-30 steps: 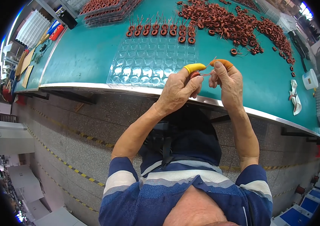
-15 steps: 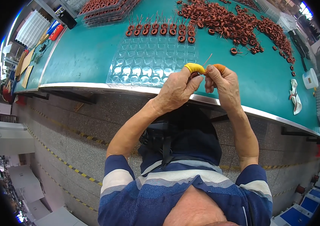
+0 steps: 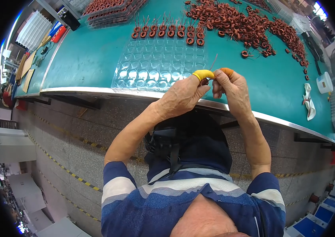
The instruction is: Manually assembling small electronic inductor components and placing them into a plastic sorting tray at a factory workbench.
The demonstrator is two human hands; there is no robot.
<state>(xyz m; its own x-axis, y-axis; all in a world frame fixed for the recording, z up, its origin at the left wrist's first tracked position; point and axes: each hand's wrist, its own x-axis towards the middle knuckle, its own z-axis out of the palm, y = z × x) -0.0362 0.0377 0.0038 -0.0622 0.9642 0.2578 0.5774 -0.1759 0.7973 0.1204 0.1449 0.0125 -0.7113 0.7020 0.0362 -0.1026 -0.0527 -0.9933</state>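
In front of me, just over the table's front edge, my left hand (image 3: 184, 94) grips a small copper-wound ring coil (image 3: 204, 82). A yellow finger cot covers its index finger, and fingers hide most of the coil. My right hand (image 3: 234, 89), with an orange finger cot, is closed in a pinch at the coil's wire lead, against the left fingertip. One thin wire end (image 3: 215, 60) sticks up beyond the fingers. Behind my left hand lies a clear plastic tray (image 3: 147, 65) with round pockets. Its far rows hold several coils (image 3: 161, 31) with leads pointing away.
A large heap of loose coils (image 3: 234, 25) spreads over the far right of the green table (image 3: 84, 59). Stacked filled trays (image 3: 112, 14) stand at the far left. To the right are a white tub (image 3: 325, 83) and a white cloth (image 3: 310, 104).
Both hands stay together at the coil. My left hand has shifted slightly left, its yellow-covered finger now stretched flatter over the coil. The upright wire end has moved a little left and tilts less.
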